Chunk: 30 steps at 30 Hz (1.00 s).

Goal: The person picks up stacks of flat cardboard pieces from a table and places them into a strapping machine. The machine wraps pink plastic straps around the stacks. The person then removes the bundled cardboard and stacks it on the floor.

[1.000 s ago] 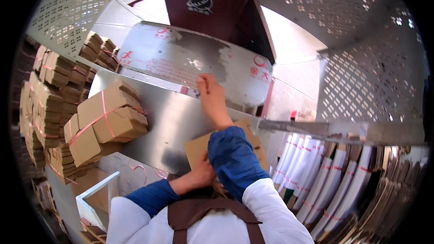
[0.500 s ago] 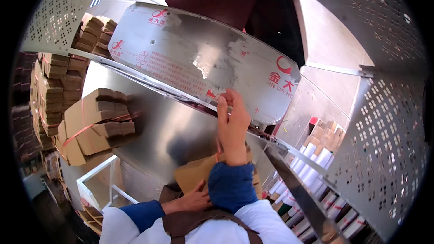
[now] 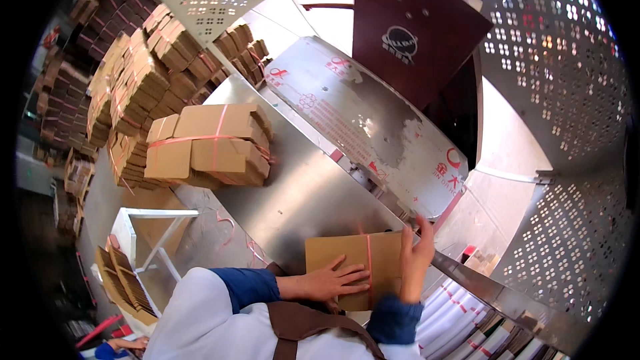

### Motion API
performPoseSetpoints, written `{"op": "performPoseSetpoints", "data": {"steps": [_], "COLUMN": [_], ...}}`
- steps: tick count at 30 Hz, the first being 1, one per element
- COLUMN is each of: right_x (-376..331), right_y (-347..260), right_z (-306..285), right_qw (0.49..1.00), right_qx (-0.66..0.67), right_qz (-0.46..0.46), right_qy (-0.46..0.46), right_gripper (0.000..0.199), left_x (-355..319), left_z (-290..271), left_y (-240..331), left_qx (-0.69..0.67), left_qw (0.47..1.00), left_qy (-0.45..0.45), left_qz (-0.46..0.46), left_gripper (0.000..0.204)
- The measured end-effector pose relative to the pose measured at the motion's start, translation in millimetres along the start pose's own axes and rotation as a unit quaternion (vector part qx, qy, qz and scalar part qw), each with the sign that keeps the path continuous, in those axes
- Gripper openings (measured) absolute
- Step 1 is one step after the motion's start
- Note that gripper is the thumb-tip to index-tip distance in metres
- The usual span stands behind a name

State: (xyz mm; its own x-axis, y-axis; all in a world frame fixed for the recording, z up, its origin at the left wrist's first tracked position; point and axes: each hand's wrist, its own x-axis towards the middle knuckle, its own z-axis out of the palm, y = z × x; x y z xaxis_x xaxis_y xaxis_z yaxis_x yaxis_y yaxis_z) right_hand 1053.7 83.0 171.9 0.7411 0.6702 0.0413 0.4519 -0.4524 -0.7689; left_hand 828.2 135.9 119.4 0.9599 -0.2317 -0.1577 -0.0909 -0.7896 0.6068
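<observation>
A bundle of flat cardboard [image 3: 387, 263] with a pink strap round it lies at the near end of a shiny metal table [image 3: 273, 207]. My left hand [image 3: 337, 280] rests flat on its top with fingers spread, the tips reaching the strap. At the bundle's right edge my right hand [image 3: 416, 253] stands raised, fingers up and apart, with nothing seen in it. Whether its palm touches the cardboard I cannot tell. Beyond it is a metal cover panel [image 3: 347, 103] with red print and worn film. A larger strapped cardboard stack [image 3: 210, 143] sits on the table's left.
Tall piles of strapped cardboard [image 3: 143, 83] stand at the far left. A white metal frame [image 3: 157, 213] is left of me. Perforated metal guards [image 3: 553, 227] rise at the right, above white rolls [image 3: 453, 307]. Another person's hand [image 3: 133, 343] shows at the lower left.
My view has swung left. The right hand has come down from the panel's edge to the bundle's right side. The left hand now lies spread on the bundle, whose strap shows plainly.
</observation>
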Motion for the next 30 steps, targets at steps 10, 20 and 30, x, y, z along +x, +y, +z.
{"op": "performPoseSetpoints", "data": {"steps": [10,20,30], "right_x": [-161.1,-92.8,-109.0], "right_y": [94.2,-24.5,-107.5], "right_z": [2.3,147.1,245.1], "right_qw": [0.932,0.957,0.864], "right_qx": [0.212,0.153,0.315], "right_qz": [0.295,0.244,0.381], "right_qy": [0.002,-0.026,-0.090], "right_gripper": [0.067,0.081,0.070], "left_x": [-35.6,-243.0,-389.6], "left_z": [15.5,-104.8,-158.1], "left_y": [8.9,-144.6,-245.3], "left_qx": [-0.012,0.128,0.184], "left_qw": [0.996,0.931,0.829], "left_qy": [0.081,0.289,0.343], "left_qz": [-0.047,-0.183,-0.403], "left_gripper": [0.105,0.079,0.076]}}
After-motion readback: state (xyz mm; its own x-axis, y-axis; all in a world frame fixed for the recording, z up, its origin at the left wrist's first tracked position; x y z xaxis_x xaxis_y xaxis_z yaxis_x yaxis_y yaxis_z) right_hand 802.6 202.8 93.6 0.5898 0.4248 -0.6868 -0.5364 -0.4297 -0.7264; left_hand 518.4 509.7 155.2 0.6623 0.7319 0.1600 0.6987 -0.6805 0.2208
